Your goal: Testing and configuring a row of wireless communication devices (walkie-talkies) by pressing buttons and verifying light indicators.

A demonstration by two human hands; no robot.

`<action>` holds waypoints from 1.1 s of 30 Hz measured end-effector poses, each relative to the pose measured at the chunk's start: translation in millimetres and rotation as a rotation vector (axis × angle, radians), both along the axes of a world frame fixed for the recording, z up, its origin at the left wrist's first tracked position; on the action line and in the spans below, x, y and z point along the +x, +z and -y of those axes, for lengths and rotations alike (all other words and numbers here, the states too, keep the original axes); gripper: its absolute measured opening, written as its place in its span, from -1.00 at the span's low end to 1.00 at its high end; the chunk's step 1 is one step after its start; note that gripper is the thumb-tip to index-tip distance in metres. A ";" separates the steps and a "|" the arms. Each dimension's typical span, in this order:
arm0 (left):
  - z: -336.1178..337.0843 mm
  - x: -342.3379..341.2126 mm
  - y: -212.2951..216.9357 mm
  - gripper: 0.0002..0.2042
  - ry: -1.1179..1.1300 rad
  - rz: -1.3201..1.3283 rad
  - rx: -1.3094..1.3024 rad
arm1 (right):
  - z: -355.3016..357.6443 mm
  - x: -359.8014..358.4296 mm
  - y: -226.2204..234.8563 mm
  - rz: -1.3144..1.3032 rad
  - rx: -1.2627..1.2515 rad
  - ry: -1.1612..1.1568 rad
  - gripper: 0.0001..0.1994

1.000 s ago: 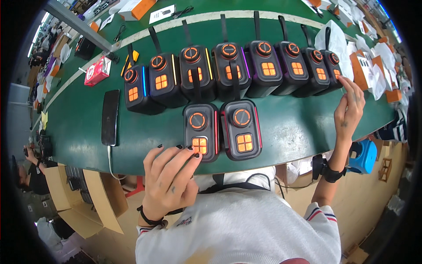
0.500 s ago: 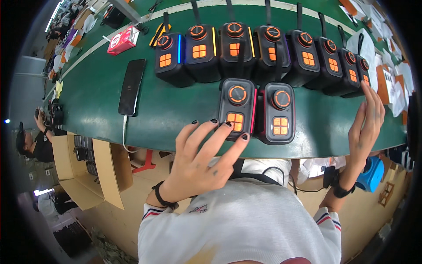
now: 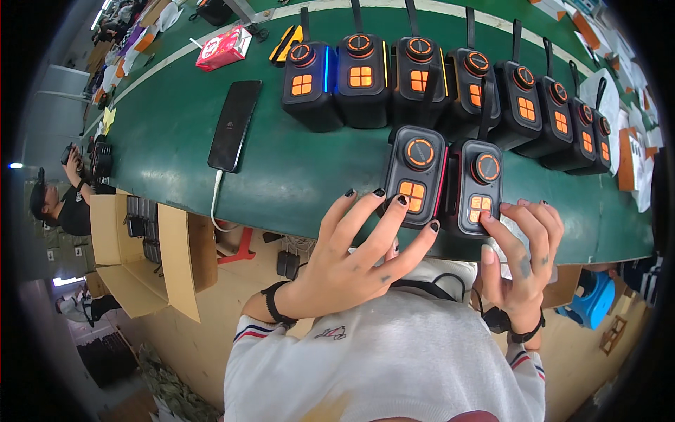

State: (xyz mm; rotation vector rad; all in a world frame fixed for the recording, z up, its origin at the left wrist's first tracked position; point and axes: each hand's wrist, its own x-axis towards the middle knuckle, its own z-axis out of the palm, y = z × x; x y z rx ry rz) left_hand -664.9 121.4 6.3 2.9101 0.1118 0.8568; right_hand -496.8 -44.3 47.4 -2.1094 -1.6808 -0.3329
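Here, your left hand is spread and unclenched, one dark-nailed fingertip resting on the orange four-square pad of a black box-shaped device with a round orange-ringed knob, the landmark of this view. The landmark stands near the front edge of the green tabletop, a red light strip along its right side. Just right of it stands a matching black device with a carrying strap; your right hand, fingers loosely bent and grasping nothing, sets one fingertip on that unit's pad. Whether either fingertip presses down, you cannot tell. Behind the landmark runs a row of eight similar black devices. To its left lies a black smartphone with a white cable; farther left and behind it, a red-and-white carton.
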 end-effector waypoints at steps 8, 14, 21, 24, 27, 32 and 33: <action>-1.9 4.0 -11.3 -0.53 -0.002 0.118 -0.105 | -3.2 3.5 -18.1 -0.129 0.138 0.014 -0.67; -3.5 5.1 -10.0 -0.53 0.000 0.137 0.009 | -2.7 3.9 -18.5 -0.111 0.119 0.032 -0.67; -0.5 5.4 -10.8 -0.55 0.011 0.141 0.003 | -7.1 0.6 -17.9 0.019 0.102 0.044 -0.71; 0.4 4.9 -12.4 -0.59 0.022 0.122 0.006 | -8.1 4.8 -19.8 -0.015 0.081 0.069 -0.68; 0.2 5.0 -14.6 -0.59 0.018 0.137 -0.002 | -10.7 4.2 -20.1 -0.113 0.093 0.058 -0.65; -0.6 10.4 -15.6 -0.48 -0.038 0.133 -0.080 | -14.3 4.7 -34.4 -0.299 0.138 0.077 -0.64; -0.1 11.0 -18.8 -0.43 -0.053 0.149 -0.098 | -16.0 4.2 -34.9 -0.326 0.143 0.086 -0.62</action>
